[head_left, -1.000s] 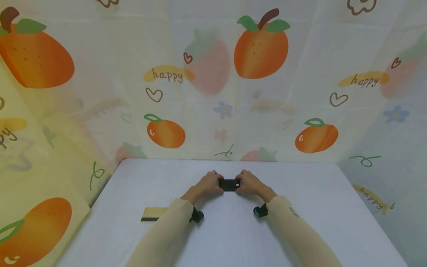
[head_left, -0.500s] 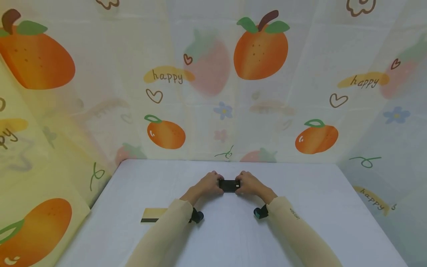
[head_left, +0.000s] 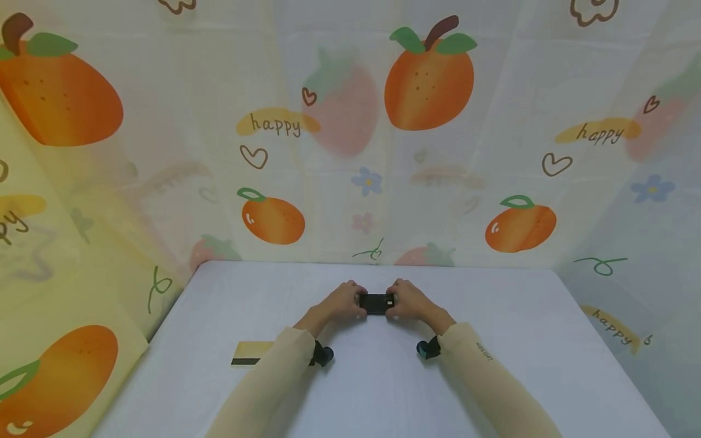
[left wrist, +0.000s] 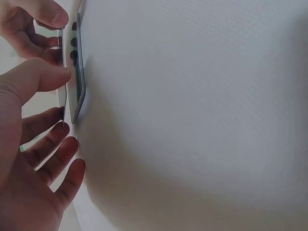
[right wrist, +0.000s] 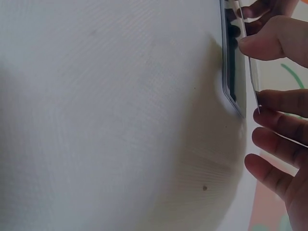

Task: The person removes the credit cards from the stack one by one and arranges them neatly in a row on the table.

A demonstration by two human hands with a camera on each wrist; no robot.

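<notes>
A black phone [head_left: 376, 304] lies flat near the far middle of the white table. Just over its face, a thin clear screen protector [right wrist: 252, 77] is held up by both hands, a narrow gap showing between the two in the wrist views. At its left end my left hand [head_left: 345, 302] pinches it with the thumb on the near edge and fingertips on the far one. My right hand [head_left: 408, 300] grips the opposite end the same way. The phone's dark screen [left wrist: 78, 72] mirrors the fingers. The outer fingers of each hand spread free of the sheet.
A flat tan card with a black stripe [head_left: 253, 348] lies on the table at left, partly hidden behind the left sleeve [head_left: 274, 377]. Small black cameras sit on both wrists. A fruit-printed cloth [head_left: 361, 207] stands behind the table [head_left: 378, 395] and at both sides.
</notes>
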